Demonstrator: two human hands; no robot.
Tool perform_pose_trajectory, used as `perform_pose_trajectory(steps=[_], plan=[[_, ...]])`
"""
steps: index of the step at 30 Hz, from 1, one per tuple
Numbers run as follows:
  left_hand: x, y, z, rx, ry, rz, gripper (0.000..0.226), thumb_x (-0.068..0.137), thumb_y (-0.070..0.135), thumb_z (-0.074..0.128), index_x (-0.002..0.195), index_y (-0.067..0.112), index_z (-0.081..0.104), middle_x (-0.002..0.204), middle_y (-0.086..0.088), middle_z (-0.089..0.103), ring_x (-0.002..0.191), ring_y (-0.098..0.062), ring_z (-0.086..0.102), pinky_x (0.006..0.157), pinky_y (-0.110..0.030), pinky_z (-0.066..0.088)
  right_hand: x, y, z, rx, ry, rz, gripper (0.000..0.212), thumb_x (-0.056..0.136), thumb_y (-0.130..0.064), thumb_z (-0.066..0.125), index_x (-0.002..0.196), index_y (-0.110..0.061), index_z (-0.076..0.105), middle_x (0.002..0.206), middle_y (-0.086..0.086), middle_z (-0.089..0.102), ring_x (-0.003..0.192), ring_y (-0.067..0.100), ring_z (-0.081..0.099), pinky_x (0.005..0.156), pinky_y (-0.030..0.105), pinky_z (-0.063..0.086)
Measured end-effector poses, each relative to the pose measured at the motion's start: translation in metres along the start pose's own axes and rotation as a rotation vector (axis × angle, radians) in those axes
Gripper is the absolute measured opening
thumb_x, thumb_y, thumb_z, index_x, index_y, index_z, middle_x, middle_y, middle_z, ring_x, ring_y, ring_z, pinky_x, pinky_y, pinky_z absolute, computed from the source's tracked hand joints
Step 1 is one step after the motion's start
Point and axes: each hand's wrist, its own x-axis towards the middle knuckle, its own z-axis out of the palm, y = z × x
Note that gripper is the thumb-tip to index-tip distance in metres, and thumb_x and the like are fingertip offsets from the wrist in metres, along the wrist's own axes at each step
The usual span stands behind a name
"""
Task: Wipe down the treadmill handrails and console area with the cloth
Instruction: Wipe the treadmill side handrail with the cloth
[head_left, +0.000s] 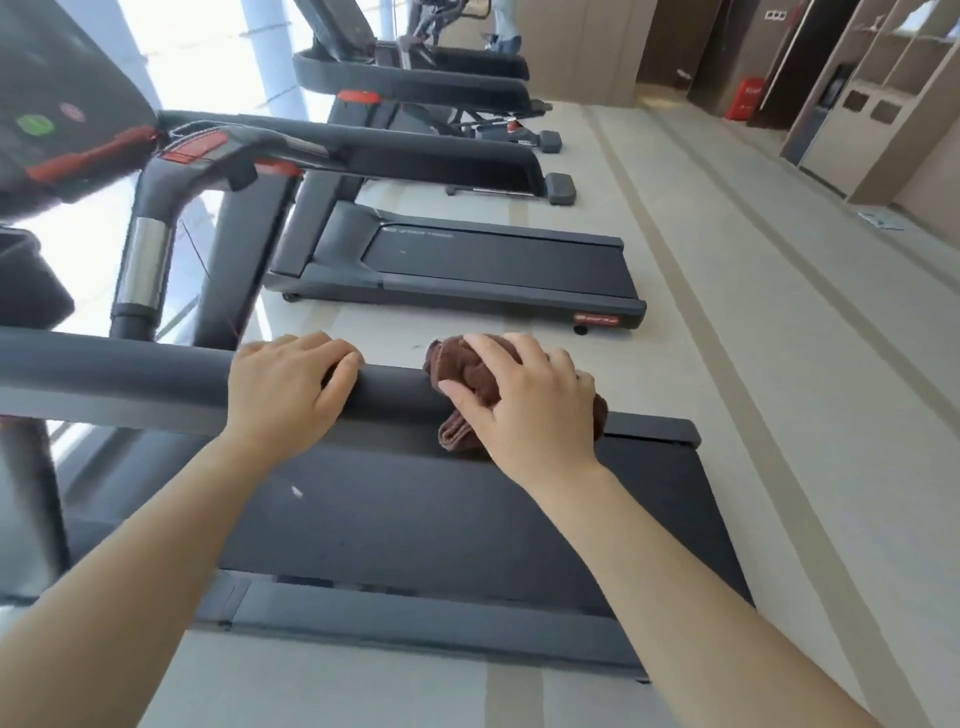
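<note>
A dark grey padded handrail (130, 382) of the nearest treadmill runs across the middle of the head view. My left hand (288, 395) lies over the rail with its fingers curled on top. To its right my right hand (524, 400) presses a bunched brown cloth (467, 374) around the rail's end. The console (57, 119), black with a green and a red button and red trim, fills the top left corner. Below the rail lies the black running belt (415, 514).
A second treadmill (467, 265) stands beyond the rail, and a third (415, 78) farther back. Beige floor with darker stripes (753, 364) stretches to the right. Wooden cabinets (857, 104) and a red box (748, 98) line the far right wall. Bright windows at left.
</note>
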Motion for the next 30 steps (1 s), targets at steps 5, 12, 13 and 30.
perform_pose_trajectory(steps=[5, 12, 13, 30], plan=[[0.002, 0.003, 0.004, 0.023, 0.049, -0.019, 0.045, 0.089, 0.033, 0.026, 0.087, 0.027, 0.070, 0.092, 0.005, 0.071, 0.078, -0.024, 0.061, 0.067, -0.034, 0.037, -0.008, 0.015, 0.004, -0.039, -0.001, -0.212, 0.056, 0.079, -0.066, 0.049, 0.127, -0.037, 0.048, 0.124, 0.001, 0.055, 0.099, 0.033, 0.053, 0.079, 0.045, 0.041], [0.004, 0.005, 0.008, 0.042, 0.061, -0.043, 0.046, 0.088, 0.034, 0.025, 0.083, 0.028, 0.070, 0.091, 0.008, 0.070, 0.074, -0.023, 0.060, 0.066, -0.033, 0.036, 0.026, 0.032, -0.008, 0.121, -0.234, -0.389, 0.052, 0.082, -0.063, 0.050, 0.129, -0.043, 0.043, 0.120, -0.006, 0.056, 0.093, 0.028, 0.054, 0.081, 0.041, 0.046], [0.004, 0.004, 0.008, 0.042, 0.058, -0.045, 0.047, 0.089, 0.035, 0.024, 0.083, 0.028, 0.070, 0.091, 0.009, 0.070, 0.074, -0.022, 0.060, 0.067, -0.035, 0.038, 0.030, 0.034, -0.007, 0.164, -0.259, -0.402, 0.051, 0.082, -0.063, 0.049, 0.129, -0.044, 0.043, 0.119, -0.008, 0.056, 0.093, 0.027, 0.054, 0.082, 0.042, 0.047], [0.003, 0.016, -0.001, -0.003, -0.045, -0.189, 0.044, 0.089, 0.035, 0.025, 0.084, 0.028, 0.068, 0.090, 0.011, 0.067, 0.081, -0.014, 0.057, 0.080, -0.036, 0.035, 0.084, 0.050, 0.008, 0.518, -0.584, -0.727, 0.054, 0.080, -0.064, 0.048, 0.130, -0.046, 0.039, 0.126, -0.015, 0.049, 0.107, 0.013, 0.051, 0.095, 0.038, 0.043]])
